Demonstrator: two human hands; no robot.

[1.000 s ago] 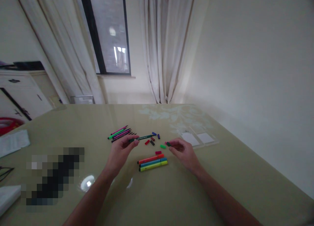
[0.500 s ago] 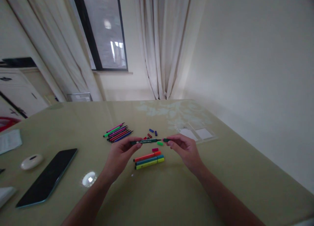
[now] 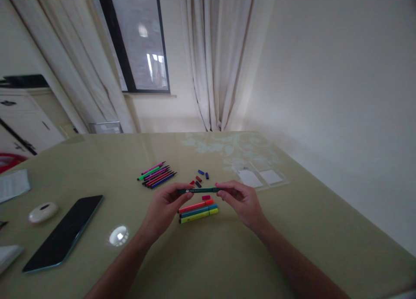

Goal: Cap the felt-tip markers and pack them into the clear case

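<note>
Between my hands a dark green marker (image 3: 202, 190) is held level above the table. My left hand (image 3: 167, 206) pinches its barrel at the left end. My right hand (image 3: 242, 201) grips the dark green cap (image 3: 215, 190) at the right end, and the cap now sits over the tip. Just below lie three capped markers side by side: an orange marker (image 3: 196, 207), a teal marker (image 3: 195, 212) and a yellow marker (image 3: 195, 217). Several loose caps, among them a blue cap (image 3: 201, 172) and a magenta cap (image 3: 206, 197), are scattered around the held marker.
Beyond my left hand lies a row of uncapped markers (image 3: 157, 175). A clear plastic case (image 3: 260, 177) rests at the right. On the left are a black phone (image 3: 65, 234), a white rounded case (image 3: 43, 212) and a paper (image 3: 14, 185). Wall (image 3: 341, 95) borders the table's right side.
My right hand has moved left, bringing the dark green cap onto the marker's tip. The gap between cap and marker has closed. My left hand still holds the barrel.
</note>
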